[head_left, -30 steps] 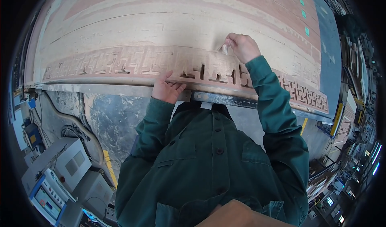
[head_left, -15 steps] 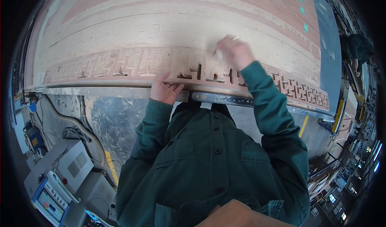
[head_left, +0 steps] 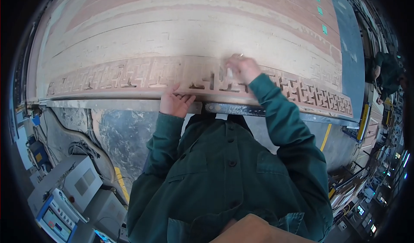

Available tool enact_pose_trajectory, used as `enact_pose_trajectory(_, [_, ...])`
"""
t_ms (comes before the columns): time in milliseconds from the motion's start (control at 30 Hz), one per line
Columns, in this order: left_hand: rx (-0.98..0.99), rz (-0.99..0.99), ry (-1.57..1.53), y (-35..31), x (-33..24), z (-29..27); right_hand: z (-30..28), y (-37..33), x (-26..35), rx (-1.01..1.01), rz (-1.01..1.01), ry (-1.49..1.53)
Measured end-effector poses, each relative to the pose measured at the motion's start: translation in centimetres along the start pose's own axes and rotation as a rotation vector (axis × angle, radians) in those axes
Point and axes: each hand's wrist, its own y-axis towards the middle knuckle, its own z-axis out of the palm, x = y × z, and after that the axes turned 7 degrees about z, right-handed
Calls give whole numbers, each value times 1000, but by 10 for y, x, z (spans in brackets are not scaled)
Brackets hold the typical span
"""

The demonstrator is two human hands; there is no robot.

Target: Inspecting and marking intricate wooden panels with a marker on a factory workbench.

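A long reddish-brown wooden fretwork panel (head_left: pixel 146 70) with cut-out geometric slots lies along the near edge of a broad work table. My left hand (head_left: pixel 176 103) rests at the panel's front edge, left of the middle, its fingers spread apart and touching the edge. Over the slots to the right of it, my right hand (head_left: pixel 244 69) is closed and smeared by motion. A small pale thing (head_left: pixel 230 73) pokes down from its fingers, too blurred to name. Some slots near the right hand show dark and open, while others to the left look filled with wood or dust.
The table's dusty pale board (head_left: pixel 202 32) stretches away behind the panel, with green tape pieces (head_left: pixel 320 11) at the far right. A metal rail (head_left: pixel 235 109) runs along the front. A grey control cabinet (head_left: pixel 82 180) stands lower left. Another person (head_left: pixel 386 73) is at the far right.
My right hand has moved a little left and nearer to me, down over the slots. My left hand stays at the front edge. The person at the far right has shifted.
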Motion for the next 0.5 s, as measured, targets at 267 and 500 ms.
enact_pose_trajectory(267, [-33, -37, -45, 6, 1, -5, -53, 38, 15, -140, 347, 244])
enact_pose_trajectory(500, [-2, -9, 5, 1, 0, -3, -39, 33, -1, -186, 175, -6])
